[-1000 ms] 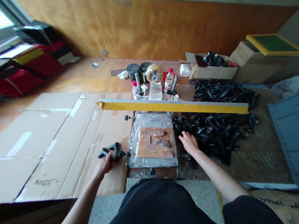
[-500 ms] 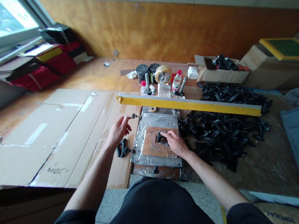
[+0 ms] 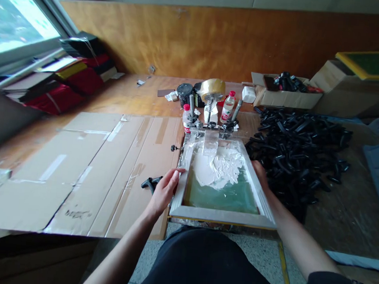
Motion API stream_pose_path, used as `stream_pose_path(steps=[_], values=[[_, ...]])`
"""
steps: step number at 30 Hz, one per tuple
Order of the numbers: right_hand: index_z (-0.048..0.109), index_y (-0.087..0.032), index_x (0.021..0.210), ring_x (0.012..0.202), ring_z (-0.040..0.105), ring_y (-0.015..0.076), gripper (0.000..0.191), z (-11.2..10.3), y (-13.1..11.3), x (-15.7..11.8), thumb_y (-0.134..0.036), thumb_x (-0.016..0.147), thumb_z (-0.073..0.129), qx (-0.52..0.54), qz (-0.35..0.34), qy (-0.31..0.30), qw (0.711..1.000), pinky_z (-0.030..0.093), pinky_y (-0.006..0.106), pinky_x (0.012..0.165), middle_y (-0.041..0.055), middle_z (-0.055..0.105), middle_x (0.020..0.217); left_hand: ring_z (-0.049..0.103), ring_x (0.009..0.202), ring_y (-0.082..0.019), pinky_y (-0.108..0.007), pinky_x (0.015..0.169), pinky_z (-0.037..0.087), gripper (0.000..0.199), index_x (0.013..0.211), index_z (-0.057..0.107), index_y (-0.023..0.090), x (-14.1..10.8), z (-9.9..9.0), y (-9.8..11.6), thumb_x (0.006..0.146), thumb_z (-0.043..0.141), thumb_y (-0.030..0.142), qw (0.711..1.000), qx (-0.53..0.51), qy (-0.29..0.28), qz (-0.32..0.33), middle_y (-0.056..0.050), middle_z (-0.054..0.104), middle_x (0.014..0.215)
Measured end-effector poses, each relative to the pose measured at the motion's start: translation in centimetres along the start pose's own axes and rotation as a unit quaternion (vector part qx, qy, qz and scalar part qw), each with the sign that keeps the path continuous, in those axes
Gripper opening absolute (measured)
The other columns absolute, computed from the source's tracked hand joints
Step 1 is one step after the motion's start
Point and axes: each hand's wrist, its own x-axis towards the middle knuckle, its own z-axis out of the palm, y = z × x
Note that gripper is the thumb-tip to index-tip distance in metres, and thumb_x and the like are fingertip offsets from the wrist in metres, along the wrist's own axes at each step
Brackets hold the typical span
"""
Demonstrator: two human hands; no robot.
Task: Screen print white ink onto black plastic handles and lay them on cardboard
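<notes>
Screen-printing frame: pale-railed, at the table's front edge, between the hands. Left hand: loosely curled, touching the left rail. Right hand: against the right rail, fingers partly hidden; firmness of either hold could not be told. Green mesh: bore white paste farther back. Black plastic piece: lay on cardboard, left. Black parts heap: right. Red-capped bottles: stood behind.
</notes>
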Motion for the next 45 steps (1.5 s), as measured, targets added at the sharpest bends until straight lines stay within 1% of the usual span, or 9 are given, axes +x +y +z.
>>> stream_pose_path(steps=[3, 6, 11, 15, 20, 27, 33, 39, 45], values=[[0.068, -0.009, 0.107, 0.08, 0.06, 0.02, 0.031, -1.0, 0.1, 2.6, -0.021, 0.086, 0.048, -0.002, 0.031, 0.066, 0.997, 0.051, 0.033, 0.075, 0.0124, 0.064, 0.1, 0.048, 0.055, -0.011, -0.02, 0.051, 0.035, 0.062, 0.141, 0.041, 0.025, -0.1, 0.8, -4.7, 0.086, 0.051, 0.055, 0.997, 0.036, 0.0, -0.061, 0.003, 0.057, 0.07], [0.057, -0.013, 0.125, 0.108, 0.055, 0.027, 0.054, 0.1, -4.6, 5.0, -0.027, 0.075, 0.071, -0.006, -0.086, 0.06, 0.994, 0.048, 0.038, 0.09, 0.016, 0.051, 0.132, 0.054, 0.061, -0.013, -0.021, 0.055, 0.037, 0.065, 0.143, 0.038, 0.027, 0.8, 1.6, -7.5, 0.085, 0.051, 0.054, 0.988, 0.127, 0.025, -0.083, 0.002, 0.061, 0.075], [0.063, -0.017, 0.094, 0.092, 0.057, 0.0235, 0.02, 3.4, -11.4, 6.3, -0.022, 0.077, 0.072, -0.061, -0.185, -0.116, 0.974, 0.046, 0.034, 0.08, 0.0079, 0.065, 0.094, 0.059, 0.068, -0.015, -0.023, 0.059, 0.04, 0.058, 0.139, 0.044, 0.028, 1.5, 1.7, -8.3, 0.087, 0.045, 0.054, 0.974, 0.213, 0.017, -0.077, 0.001, 0.066, 0.08], [0.061, -0.016, 0.082, 0.085, 0.055, 0.0211, 0.002, 3.2, -11.1, 3.0, -0.014, 0.081, 0.061, -0.081, -0.267, -0.176, 0.944, 0.04, 0.03, 0.073, 0.0068, 0.065, 0.084, 0.061, 0.069, -0.015, -0.023, 0.06, 0.042, 0.056, 0.137, 0.047, 0.028, 1.4, 1.6, -8.4, 0.088, 0.044, 0.054, 0.975, 0.205, 0.015, -0.082, -0.001, 0.067, 0.084], [0.061, -0.018, 0.082, 0.083, 0.054, 0.0192, 0.016, 0.0, -9.5, -0.3, -0.005, 0.078, 0.052, -0.055, -0.418, -0.251, 0.871, 0.036, 0.029, 0.071, 0.005, 0.064, 0.083, 0.061, 0.071, -0.017, -0.024, 0.06, 0.043, 0.058, 0.137, 0.049, 0.027, 1.4, 1.5, -8.6, 0.086, 0.049, 0.054, 0.981, 0.175, 0.024, -0.083, -0.003, 0.068, 0.086], [0.063, -0.018, 0.081, 0.084, 0.053, 0.0198, 0.009, 0.9, -9.9, 0.6, -0.013, 0.082, 0.056, -0.035, -0.329, -0.189, 0.924, 0.035, 0.028, 0.069, 0.0047, 0.063, 0.084, 0.058, 0.063, -0.015, -0.023, 0.054, 0.041, 0.059, 0.133, 0.052, 0.024, 1.1, 1.5, -8.1, 0.082, 0.055, 0.053, 0.988, 0.121, 0.038, -0.087, -0.001, 0.064, 0.076], [0.065, -0.019, 0.089, 0.084, 0.056, 0.0185, 0.014, 0.9, -9.7, -1.5, -0.012, 0.084, 0.054, -0.019, -0.366, -0.217, 0.905, 0.04, 0.028, 0.072, 0.0044, 0.065, 0.087, 0.054, 0.058, -0.013, -0.022, 0.051, 0.039, 0.061, 0.132, 0.053, 0.023, 0.9, 1.7, -7.7, 0.08, 0.056, 0.055, 0.992, 0.079, 0.043, -0.088, 0.001, 0.062, 0.072], [0.058, -0.03, 0.125, 0.088, 0.061, 0.0187, 0.045, 0.1, -11.8, 6.0, -0.031, 0.082, 0.07, 0.013, -0.196, -0.122, 0.973, 0.044, 0.028, 0.073, 0.0012, 0.068, 0.106, 0.049, 0.053, -0.011, -0.02, 0.047, 0.033, 0.071, 0.142, 0.04, 0.024, 0.4, 1.0, -5.0, 0.081, 0.057, 0.057, 0.996, 0.025, 0.002, -0.088, 0.002, 0.06, 0.071], [0.061, -0.018, 0.119, 0.077, 0.061, 0.0163, 0.032, -4.0, -3.8, 10.4, -0.035, 0.095, 0.047, 0.083, 0.0, 0.022, 0.996, 0.044, 0.03, 0.073, 0.0064, 0.069, 0.09, 0.052, 0.056, -0.012, -0.023, 0.048, 0.041, 0.054, 0.112, 0.06, 0.023, 0.1, 0.6, 2.6, 0.089, 0.036, 0.065, 0.993, -0.12, 0.013, -0.02, -0.001, 0.063, 0.077]])
